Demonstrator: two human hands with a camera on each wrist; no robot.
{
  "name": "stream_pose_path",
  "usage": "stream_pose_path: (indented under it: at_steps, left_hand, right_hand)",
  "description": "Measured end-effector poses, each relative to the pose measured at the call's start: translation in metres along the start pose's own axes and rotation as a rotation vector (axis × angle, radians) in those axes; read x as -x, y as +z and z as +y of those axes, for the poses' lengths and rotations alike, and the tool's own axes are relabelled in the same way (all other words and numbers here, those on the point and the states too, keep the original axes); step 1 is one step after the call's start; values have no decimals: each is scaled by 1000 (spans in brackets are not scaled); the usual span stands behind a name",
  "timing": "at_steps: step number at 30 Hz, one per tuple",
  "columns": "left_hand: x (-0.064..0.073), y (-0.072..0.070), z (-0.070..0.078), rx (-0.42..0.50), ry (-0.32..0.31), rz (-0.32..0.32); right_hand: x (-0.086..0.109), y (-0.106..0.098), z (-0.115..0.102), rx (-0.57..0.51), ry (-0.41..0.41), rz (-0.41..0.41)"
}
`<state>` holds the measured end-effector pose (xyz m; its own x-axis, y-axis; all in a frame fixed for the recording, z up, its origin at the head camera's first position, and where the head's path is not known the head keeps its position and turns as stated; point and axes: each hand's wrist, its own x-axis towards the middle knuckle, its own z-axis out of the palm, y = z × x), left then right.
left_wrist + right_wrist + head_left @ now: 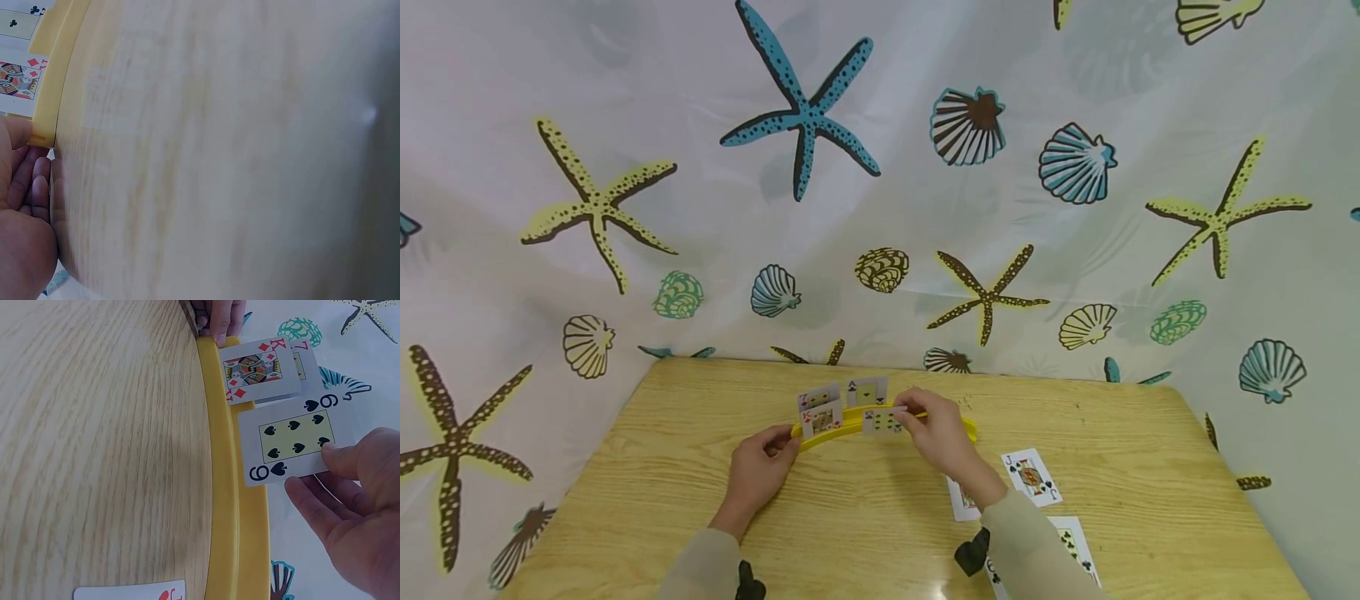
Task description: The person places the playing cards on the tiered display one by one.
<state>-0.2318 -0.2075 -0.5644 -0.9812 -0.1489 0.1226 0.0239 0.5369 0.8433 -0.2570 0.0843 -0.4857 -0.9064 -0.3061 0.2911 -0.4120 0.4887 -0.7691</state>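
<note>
On the far part of the surface (865,521), yellow rack (253,537): right hand (940,429) pinches six of spades (297,439) at the front groove; left hand (760,467) grips the left end. Step, judged: seating this card. Next calls for pressing it square, then release. Count: one rack; three other racked cards (king (259,372), seven (818,396), ace (867,391)); at least four loose cards (1032,477), some partly sleeve-hidden.
</note>
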Motion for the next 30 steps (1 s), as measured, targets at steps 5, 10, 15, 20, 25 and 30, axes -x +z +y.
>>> stream_pose_path:
  at_steps: [5,10,15,20,25,30]
  left_hand:
    - [0,-1,1,-2,4,1]
    - [0,-1,1,-1,-1,-2]
    - [0,-2,2,-3,-4,-2]
    - [0,-2,2,-9,-5,0]
    - [0,-1,1,-2,-3,3]
    - [1,-1,2,1,-5,3]
  right_hand:
    - [-7,5,1,-8,17,5]
    - [-12,10,3,-18,29,5]
    - [-18,15,5,-22,10,3]
    - [-21,18,6,-27,11,-1]
    - [-23,20,5,-36,15,-7]
    - [-24,23,6,-15,3,0]
